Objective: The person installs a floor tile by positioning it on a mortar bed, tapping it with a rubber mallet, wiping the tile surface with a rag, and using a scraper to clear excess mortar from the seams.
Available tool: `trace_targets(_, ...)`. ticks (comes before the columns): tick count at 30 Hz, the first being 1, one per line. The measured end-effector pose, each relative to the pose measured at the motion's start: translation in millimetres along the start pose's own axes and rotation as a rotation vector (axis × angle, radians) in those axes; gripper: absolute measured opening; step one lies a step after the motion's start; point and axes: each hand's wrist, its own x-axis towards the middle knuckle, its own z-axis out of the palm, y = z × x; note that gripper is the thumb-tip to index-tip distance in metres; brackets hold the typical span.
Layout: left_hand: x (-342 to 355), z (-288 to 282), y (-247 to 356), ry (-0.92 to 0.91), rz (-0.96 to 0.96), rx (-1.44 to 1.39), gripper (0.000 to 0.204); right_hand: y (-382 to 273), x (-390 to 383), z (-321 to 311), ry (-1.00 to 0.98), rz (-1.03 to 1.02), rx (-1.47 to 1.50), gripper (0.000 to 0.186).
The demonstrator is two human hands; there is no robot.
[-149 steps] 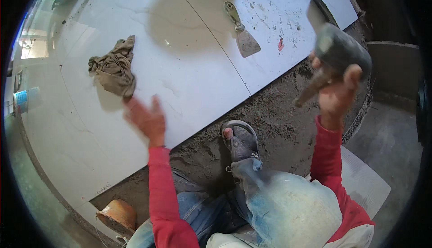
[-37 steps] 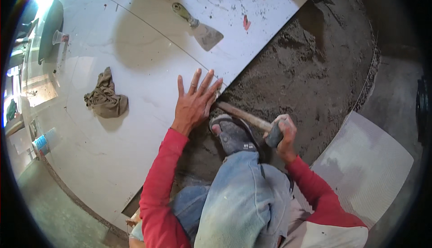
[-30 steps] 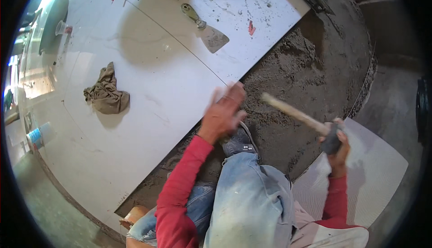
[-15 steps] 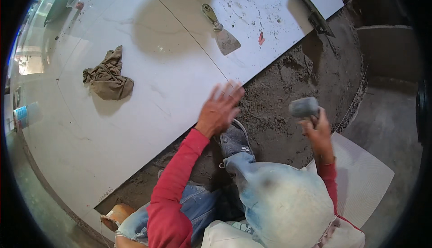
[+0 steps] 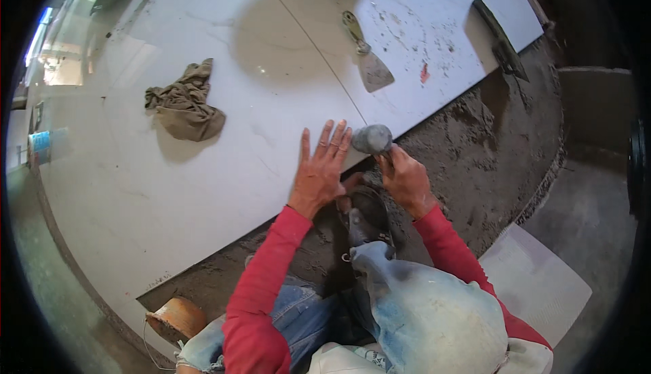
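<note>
My left hand (image 5: 321, 168) lies flat on a large white floor tile (image 5: 237, 191), its fingers spread near the tile's edge. Just to its right, my right hand (image 5: 408, 181) grips a rubber mallet (image 5: 372, 139) by the handle. The grey mallet head is at the tile's edge, close to the seam between two tiles; whether it touches cannot be told. A putty knife (image 5: 368, 52) with a worn handle lies on the far tile (image 5: 434, 96). On the tile to the left is a crumpled brown cloth (image 5: 186, 103).
Rough grey mortar (image 5: 454, 150) borders the tiles, under my shoe (image 5: 369, 214). A dark trowel (image 5: 500, 38) rests across the far tile's edge. Beside my left knee stands an orange bucket (image 5: 178, 318). Another tile (image 5: 536, 282), ridged side showing, lies at right.
My right hand has swung the mallet leftward, from over the mortar to the tile's edge. My left hand has settled on the tile, slightly left. The whole view has shifted a little.
</note>
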Motion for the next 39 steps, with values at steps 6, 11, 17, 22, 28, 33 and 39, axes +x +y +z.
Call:
trace_targets(6, 13.6, -3.9, 4.4, 0.030, -0.021, 0.023, 0.092, 2.6, 3.7, -8.0, 0.082, -0.085, 0.046, 0.021)
trace_targets(11, 22.1, 25.8, 29.3, -0.017, 0.111, -0.097, 0.089, -2.5, -9.7, -17.9, 0.249, 0.156, 0.319, 0.028)
trace_targets(17, 20.3, 36.4, 26.6, -0.041, 0.228, -0.062, 0.084, 6.4, -27.1, -36.4, 0.162, 0.484, 0.623, 0.028)
trace_targets(22, 21.2, 8.7, -17.0, -0.003, 0.098, -0.011, 0.076, 7.2, -27.1, -28.8, 0.058, 0.469, 0.637, 0.025)
trace_targets(28, 62.7, -41.8, -118.2, 0.213, -0.246, 0.218, 0.075, -16.0, -12.2, -20.1, -0.085, 0.494, 0.768, 0.023)
trace_targets(33, 132.4, -62.3, -207.4, 0.321, -0.343, 0.335, 0.068, -39.9, 13.8, -15.3, -0.153, 0.218, 0.503, 0.021)
trace_targets(39, 233.1, -77.3, -280.1, 0.401, -0.304, 0.423, 0.061, -45.3, 38.9, -0.7, -0.279, 0.233, 0.554, 0.023)
